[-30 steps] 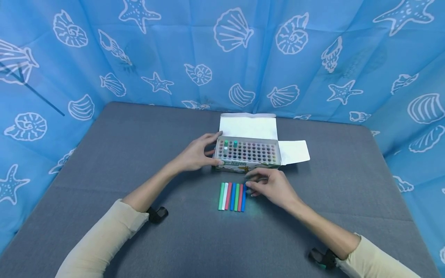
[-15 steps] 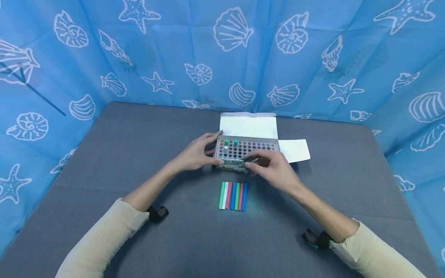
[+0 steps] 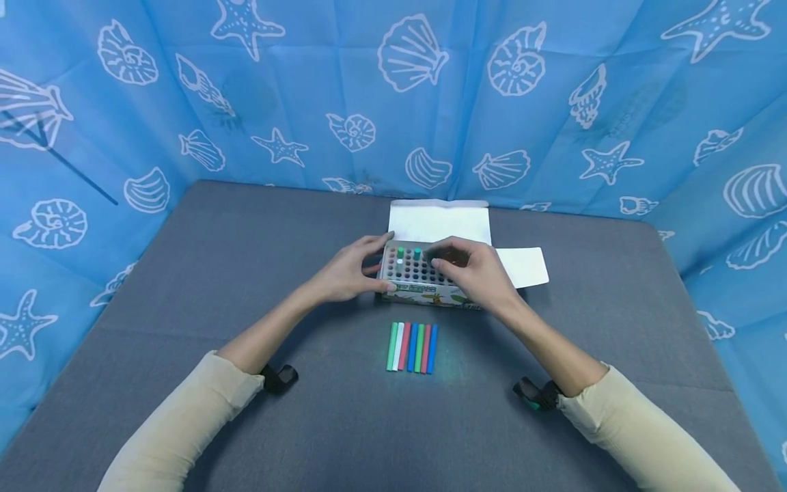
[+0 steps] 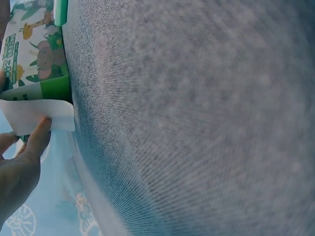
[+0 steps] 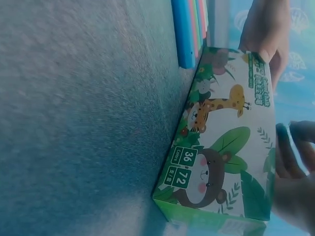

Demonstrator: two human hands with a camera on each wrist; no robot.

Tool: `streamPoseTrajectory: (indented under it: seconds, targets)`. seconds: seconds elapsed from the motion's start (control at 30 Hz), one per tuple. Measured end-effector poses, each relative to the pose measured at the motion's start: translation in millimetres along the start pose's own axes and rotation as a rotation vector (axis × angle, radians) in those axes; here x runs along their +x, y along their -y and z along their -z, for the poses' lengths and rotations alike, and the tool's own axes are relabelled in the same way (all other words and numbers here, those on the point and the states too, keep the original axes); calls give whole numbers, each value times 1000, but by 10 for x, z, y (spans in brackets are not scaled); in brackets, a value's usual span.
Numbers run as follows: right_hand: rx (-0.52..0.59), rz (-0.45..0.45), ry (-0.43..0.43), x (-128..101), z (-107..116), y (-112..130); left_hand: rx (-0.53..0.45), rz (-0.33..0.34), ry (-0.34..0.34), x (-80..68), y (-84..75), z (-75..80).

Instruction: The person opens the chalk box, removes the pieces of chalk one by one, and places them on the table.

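Note:
A white box [image 3: 424, 295] printed with animals stands with its lid raised, a tray of round holes inside. My left hand [image 3: 347, 270] grips its left end, thumb at the front corner and fingers behind; in the left wrist view a finger touches the white end flap [image 4: 37, 112]. Over the tray's right half hovers my right hand [image 3: 482, 272], fingers bent, fingertips just right of a teal chalk stick [image 3: 417, 253]; I see no stick between them. A green stick [image 3: 400, 252] and a white stick [image 3: 399, 264] also poke up from holes.
Several chalk sticks lie side by side in front of the box, ending in a blue stick [image 3: 433, 348] at the right. The raised lid [image 3: 433, 220] and right flap [image 3: 522, 265] stick out from the box. Beyond the grey table [image 3: 277, 225] hangs a blue shell-patterned curtain [image 3: 344, 75].
My right hand has left the blue stick at the row's right end and moved up and away, over the tray. The row lies as before. My left hand stays on the box.

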State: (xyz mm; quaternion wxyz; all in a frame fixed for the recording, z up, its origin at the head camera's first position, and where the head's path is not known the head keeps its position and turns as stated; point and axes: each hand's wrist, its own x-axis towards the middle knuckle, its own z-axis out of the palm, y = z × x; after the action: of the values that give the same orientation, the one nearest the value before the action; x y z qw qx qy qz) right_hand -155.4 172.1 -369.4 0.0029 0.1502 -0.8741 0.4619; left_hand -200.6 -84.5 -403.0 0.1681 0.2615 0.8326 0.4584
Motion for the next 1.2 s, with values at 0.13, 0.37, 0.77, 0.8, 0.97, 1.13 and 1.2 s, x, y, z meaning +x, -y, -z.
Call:
streamPoseTrajectory:
  seconds: [0.13,0.37,0.77,0.8,0.97,1.13,1.2]
  targets:
    - [-36,-41,3,95,-34,-24,2,0,-4,4,-3,0]
    - [-171,-84,48,239,-82,-44,9,-9,-7,15,7,1]
    - [-338,-25,33,349,-136,-113,17,-16,-4,14,1,1]
    - [-346,-20,29,344,-140,-113,17,-15,-3,12,-1,-2]
    - [-381,-12,9,307,-160,-118,14,-11,-7,5,0,-11]
    - [-347,11,1,287,-177,-128,22,-3,-11,2,-1,-14]
    - [-314,29,-2,284,-182,-134,27,0,-13,0,-1,-13]
